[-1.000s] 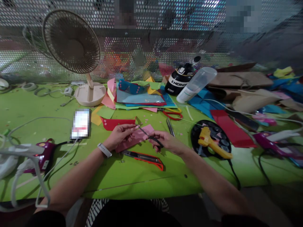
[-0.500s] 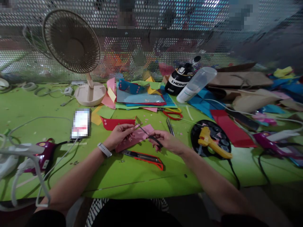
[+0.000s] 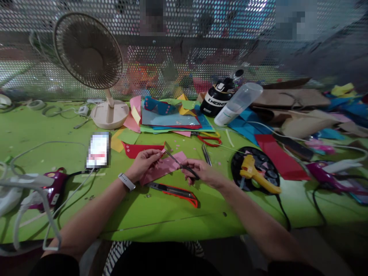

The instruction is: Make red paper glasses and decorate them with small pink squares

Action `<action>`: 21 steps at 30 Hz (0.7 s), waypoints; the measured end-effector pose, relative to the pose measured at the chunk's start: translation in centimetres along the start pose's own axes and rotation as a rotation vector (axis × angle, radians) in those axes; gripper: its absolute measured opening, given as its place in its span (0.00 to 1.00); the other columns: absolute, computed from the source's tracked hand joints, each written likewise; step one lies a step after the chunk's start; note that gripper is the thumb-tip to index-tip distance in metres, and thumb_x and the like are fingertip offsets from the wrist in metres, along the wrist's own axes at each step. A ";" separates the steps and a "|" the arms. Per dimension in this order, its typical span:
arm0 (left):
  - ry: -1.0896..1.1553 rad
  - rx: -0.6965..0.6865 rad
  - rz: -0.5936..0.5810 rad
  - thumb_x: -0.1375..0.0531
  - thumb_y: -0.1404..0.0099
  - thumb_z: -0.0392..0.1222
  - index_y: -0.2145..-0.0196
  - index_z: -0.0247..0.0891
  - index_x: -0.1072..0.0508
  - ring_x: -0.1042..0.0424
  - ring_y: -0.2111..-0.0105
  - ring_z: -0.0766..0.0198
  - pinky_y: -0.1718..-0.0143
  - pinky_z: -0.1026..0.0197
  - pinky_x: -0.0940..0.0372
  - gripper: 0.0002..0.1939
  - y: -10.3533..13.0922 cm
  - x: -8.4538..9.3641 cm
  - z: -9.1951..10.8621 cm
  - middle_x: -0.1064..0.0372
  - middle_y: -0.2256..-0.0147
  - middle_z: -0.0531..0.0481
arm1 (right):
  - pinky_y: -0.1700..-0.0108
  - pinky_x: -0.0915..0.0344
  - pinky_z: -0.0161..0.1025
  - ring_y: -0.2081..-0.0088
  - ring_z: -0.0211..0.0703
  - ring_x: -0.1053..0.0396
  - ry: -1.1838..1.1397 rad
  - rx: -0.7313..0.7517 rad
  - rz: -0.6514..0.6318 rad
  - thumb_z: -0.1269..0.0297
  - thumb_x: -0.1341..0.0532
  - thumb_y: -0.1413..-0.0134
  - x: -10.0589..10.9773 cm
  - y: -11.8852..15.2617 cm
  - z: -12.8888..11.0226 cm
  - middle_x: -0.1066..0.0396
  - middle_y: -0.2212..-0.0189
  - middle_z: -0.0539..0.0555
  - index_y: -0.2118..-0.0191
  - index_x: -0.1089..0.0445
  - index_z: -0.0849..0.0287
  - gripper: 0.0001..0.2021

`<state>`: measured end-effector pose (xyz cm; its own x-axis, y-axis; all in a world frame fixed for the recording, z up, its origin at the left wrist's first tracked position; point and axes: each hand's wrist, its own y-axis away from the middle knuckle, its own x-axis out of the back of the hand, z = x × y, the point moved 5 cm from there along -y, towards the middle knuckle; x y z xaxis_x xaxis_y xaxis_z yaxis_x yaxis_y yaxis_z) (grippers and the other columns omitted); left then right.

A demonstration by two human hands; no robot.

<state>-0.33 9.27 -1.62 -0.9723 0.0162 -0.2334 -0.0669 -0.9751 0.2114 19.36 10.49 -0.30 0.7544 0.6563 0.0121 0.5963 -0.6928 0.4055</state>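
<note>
One dark tool (image 3: 190, 171) in right hand (image 3: 202, 172)

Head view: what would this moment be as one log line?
left hand: pinching pink scrap | right hand: holding dark tool, tip near scrap | pink paper: between hands | cutter: on table

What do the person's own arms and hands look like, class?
The left hand and right hand are ungloved. A narrow, pale grey wristband with small dark marks circles the left wrist; the other has none. Black sleeves show near the elbows; the forearms are bare.
</note>
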 end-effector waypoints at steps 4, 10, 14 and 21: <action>-0.016 0.009 -0.023 0.32 0.47 0.52 0.60 0.32 0.24 0.37 0.81 0.75 0.80 0.70 0.44 0.23 -0.1 0.0 -0.2 0.29 0.75 0.52 | 0.76 0.33 0.33 0.80 0.32 0.32 -0.001 -0.003 -0.013 0.45 0.29 0.65 -0.3 0.0 0.0 0.32 0.77 0.46 0.62 0.31 0.61 0.28; -0.021 0.005 -0.056 0.32 0.46 0.52 0.59 0.32 0.23 0.37 0.81 0.74 0.78 0.70 0.42 0.22 -0.1 -0.1 -0.4 0.29 0.76 0.52 | 0.77 0.35 0.32 0.81 0.32 0.33 0.011 -0.004 -0.019 0.47 0.29 0.64 -0.4 -0.2 0.0 0.32 0.79 0.45 0.62 0.32 0.61 0.27; -0.017 0.000 -0.047 0.32 0.46 0.51 0.59 0.31 0.24 0.37 0.81 0.75 0.79 0.70 0.42 0.22 -0.1 -0.1 -0.3 0.29 0.76 0.53 | 0.77 0.35 0.31 0.81 0.31 0.34 0.019 -0.015 -0.015 0.46 0.29 0.64 -0.4 -0.1 0.1 0.32 0.79 0.45 0.63 0.32 0.61 0.27; -0.010 -0.004 -0.059 0.32 0.46 0.50 0.59 0.31 0.24 0.37 0.81 0.75 0.79 0.70 0.43 0.22 -0.1 -0.2 -0.3 0.29 0.77 0.54 | 0.78 0.37 0.32 0.81 0.31 0.34 0.016 -0.012 -0.020 0.45 0.29 0.66 -0.5 0.0 -0.2 0.32 0.79 0.45 0.62 0.33 0.61 0.28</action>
<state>-0.12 9.31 -1.85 -0.9688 0.0756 -0.2360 -0.1231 -0.9734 0.1933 18.97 10.25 -0.14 0.7380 0.6745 0.0182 0.6075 -0.6760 0.4171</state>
